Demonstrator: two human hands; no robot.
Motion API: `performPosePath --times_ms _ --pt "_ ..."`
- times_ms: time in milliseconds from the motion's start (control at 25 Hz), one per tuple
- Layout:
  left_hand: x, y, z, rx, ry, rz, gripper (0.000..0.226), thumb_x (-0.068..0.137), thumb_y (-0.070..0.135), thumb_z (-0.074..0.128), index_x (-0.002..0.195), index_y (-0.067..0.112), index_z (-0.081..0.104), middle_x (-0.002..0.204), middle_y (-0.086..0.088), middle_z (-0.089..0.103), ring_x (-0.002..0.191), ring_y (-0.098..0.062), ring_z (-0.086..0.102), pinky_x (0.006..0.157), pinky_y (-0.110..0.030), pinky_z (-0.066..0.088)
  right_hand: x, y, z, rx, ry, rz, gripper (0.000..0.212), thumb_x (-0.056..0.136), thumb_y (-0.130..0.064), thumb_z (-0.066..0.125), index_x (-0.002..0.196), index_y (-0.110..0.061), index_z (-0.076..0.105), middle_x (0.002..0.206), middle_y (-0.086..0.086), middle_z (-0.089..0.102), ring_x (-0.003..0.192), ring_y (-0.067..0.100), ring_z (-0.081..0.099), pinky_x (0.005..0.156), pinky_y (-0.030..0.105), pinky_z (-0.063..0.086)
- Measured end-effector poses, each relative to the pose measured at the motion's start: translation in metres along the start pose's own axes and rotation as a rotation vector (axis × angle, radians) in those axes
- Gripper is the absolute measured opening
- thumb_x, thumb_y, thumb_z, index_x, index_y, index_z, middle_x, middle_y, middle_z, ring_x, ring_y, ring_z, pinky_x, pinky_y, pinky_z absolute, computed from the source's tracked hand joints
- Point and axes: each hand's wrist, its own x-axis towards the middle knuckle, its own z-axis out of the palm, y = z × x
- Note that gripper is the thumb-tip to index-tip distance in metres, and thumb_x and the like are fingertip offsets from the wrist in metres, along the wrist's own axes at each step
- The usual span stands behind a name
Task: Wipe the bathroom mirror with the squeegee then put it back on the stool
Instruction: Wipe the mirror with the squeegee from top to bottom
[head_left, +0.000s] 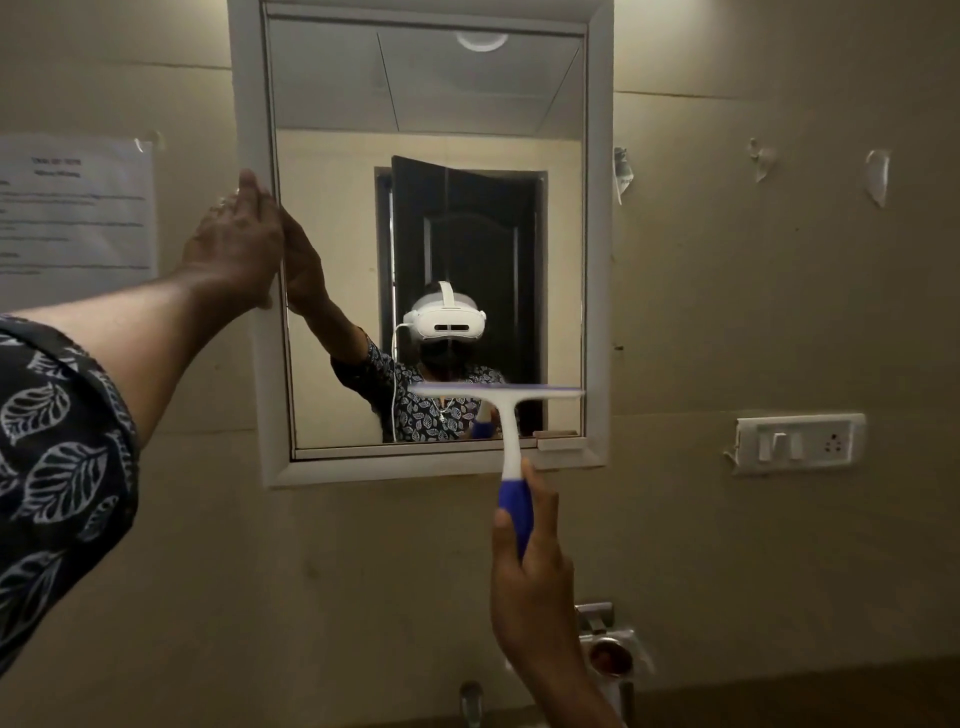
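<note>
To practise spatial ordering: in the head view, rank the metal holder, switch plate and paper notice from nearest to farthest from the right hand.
1. Metal holder, just lower right of the right hand.
2. Switch plate, upper right.
3. Paper notice, far left.

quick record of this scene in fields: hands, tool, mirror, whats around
left grip: fingers straight, pressing the left frame of the mirror
right grip: holds the squeegee by its blue handle
squeegee blade: level, across the lower right of the mirror
stool: not in view
wall: paper notice on the left, switch plate on the right
</note>
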Motion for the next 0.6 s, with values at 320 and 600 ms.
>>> performPosePath --times_ms 320,600 --pt "0.002 0.001 0.002 -0.123 0.090 -0.034 0.083 0.087 -0.003 0.060 0.150 -0.003 0.005 0.157 -0.023 0.009 0.142 -0.041 0.019 0.115 -0.048 0.024 -0.020 -0.006 -0.006 -0.003 -0.064 0.096 0.045 0.096 -0.029 0.040 0.137 -0.041 0.025 0.071 0.003 0.053 0.049 0.006 0.049 0.050 0.018 0.044" --pt "0.001 0.001 0.000 0.007 0.022 -0.012 0.106 0.069 -0.005 0.076 0.149 -0.005 0.007 0.157 -0.024 0.000 0.143 -0.042 0.015 0.116 -0.046 0.022 0.094 -0.121 -0.036 0.098 0.000 -0.335 0.043 0.098 -0.024 0.038 0.139 -0.030 0.025 0.088 0.006 0.054 0.073 0.028 0.063 0.061 0.046 0.058"
